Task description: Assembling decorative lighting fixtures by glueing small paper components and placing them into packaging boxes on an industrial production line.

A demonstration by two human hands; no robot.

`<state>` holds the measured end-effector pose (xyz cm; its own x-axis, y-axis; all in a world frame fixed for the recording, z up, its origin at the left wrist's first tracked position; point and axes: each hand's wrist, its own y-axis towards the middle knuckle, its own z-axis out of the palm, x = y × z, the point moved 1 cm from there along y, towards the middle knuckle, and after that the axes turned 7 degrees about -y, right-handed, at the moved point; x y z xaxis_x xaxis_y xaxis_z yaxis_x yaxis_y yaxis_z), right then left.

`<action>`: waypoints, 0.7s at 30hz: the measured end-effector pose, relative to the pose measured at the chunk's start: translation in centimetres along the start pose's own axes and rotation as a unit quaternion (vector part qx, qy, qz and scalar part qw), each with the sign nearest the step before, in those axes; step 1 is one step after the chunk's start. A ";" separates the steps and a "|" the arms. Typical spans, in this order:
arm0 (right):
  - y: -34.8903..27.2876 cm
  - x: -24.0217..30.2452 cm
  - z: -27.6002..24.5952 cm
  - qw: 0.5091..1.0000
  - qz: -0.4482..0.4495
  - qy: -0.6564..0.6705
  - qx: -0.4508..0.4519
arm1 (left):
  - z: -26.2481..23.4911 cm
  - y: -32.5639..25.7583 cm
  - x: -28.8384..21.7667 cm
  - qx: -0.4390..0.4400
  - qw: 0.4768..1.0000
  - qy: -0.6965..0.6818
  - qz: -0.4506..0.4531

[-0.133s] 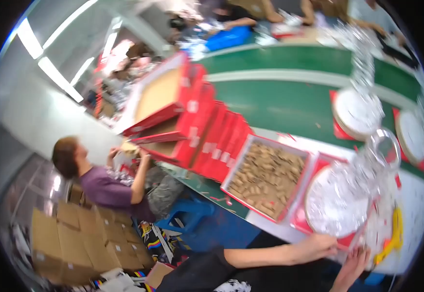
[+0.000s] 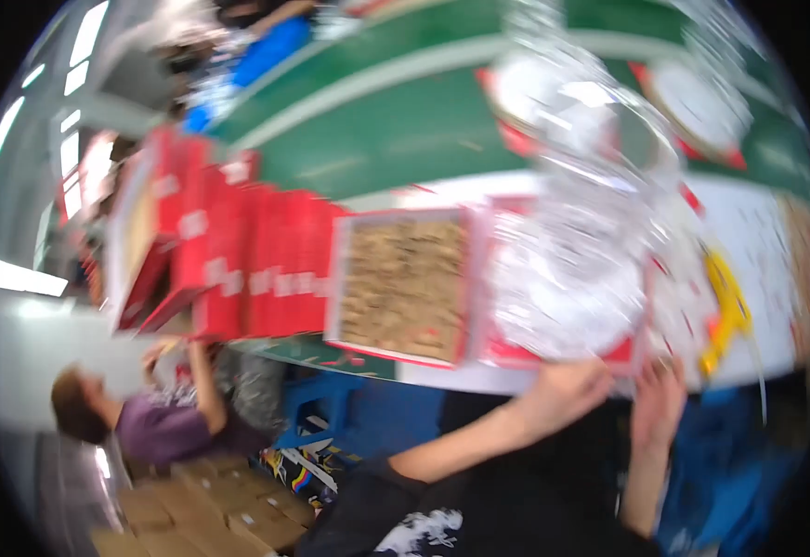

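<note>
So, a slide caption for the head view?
Both hands at the table edge, by a clear plastic tray and crumb box.

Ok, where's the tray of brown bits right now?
In the head view the tray lies centre frame on the table edge, between the red boxes on its left and the clear plastic on its right.

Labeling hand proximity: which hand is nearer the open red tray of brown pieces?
Left. The left hand sits at the table edge just right of the red tray of brown pieces; the right hand is farther right, below the clear crinkly plastic.
</note>
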<state>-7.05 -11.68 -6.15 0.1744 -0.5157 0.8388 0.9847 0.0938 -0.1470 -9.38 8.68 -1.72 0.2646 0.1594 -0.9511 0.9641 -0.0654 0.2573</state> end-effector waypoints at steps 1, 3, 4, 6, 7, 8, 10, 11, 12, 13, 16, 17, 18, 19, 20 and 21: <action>-0.5 0.4 -0.1 0.999 0.018 0.009 0.025 | 1.3 -0.7 -0.4 -0.034 0.999 0.027 -0.032; -0.4 0.6 0.5 0.995 0.055 0.068 0.048 | 2.5 -1.3 -1.0 -0.075 0.994 0.042 -0.064; -0.4 0.2 0.5 0.994 0.073 0.079 0.033 | 2.6 -1.4 -0.5 -0.057 0.996 0.041 -0.048; -0.5 -0.4 1.1 0.991 0.100 0.089 0.014 | 2.4 -1.5 -0.2 -0.029 0.998 -0.024 -0.057; -0.5 0.2 1.5 0.990 0.112 0.082 0.009 | 2.4 -1.5 -0.3 -0.032 0.997 -0.032 -0.069; -0.6 0.4 1.9 0.991 0.111 0.067 0.020 | 2.2 -1.9 -0.1 -0.036 0.997 -0.014 -0.073; -0.7 1.1 1.3 0.991 0.116 0.041 0.050 | 2.2 -1.8 -0.6 -0.040 0.996 0.009 -0.076; -0.8 1.3 1.2 0.991 0.118 0.038 0.046 | 2.0 -1.4 -0.6 -0.034 0.998 0.029 -0.046; -0.9 1.6 1.3 0.991 0.121 0.020 0.052 | 2.0 -1.3 -0.7 -0.030 0.998 0.044 -0.031; -1.0 1.8 1.3 0.990 0.125 0.003 0.059 | 2.2 -1.3 -0.9 -0.028 0.998 0.060 -0.016; -0.8 2.0 1.3 0.991 0.122 0.006 0.057 | 2.6 -0.6 -1.1 0.004 0.997 0.076 0.016; -0.8 2.1 1.3 0.991 0.125 0.003 0.055 | 2.9 -0.4 -1.2 0.003 0.997 0.076 0.014; -0.9 2.2 1.2 0.990 0.127 0.003 0.055 | 3.0 -0.2 -1.1 -0.011 0.998 0.061 -0.007; -1.1 2.2 1.1 0.991 0.117 0.014 0.056 | 3.2 -0.2 -1.1 -0.025 0.998 0.046 -0.028; -1.1 2.3 1.1 0.992 0.105 0.027 0.060 | 3.4 -0.2 -1.1 -0.042 0.997 0.042 -0.040; -1.3 2.3 1.3 0.992 0.106 0.028 0.061 | 3.7 -0.2 -1.2 -0.043 0.997 0.044 -0.041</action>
<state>-7.90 -11.92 -3.37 0.3816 -0.5201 0.7641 0.9185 0.3060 -0.2504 -9.93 4.89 -1.27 0.1818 0.2470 -0.9518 0.9800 0.0347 0.1962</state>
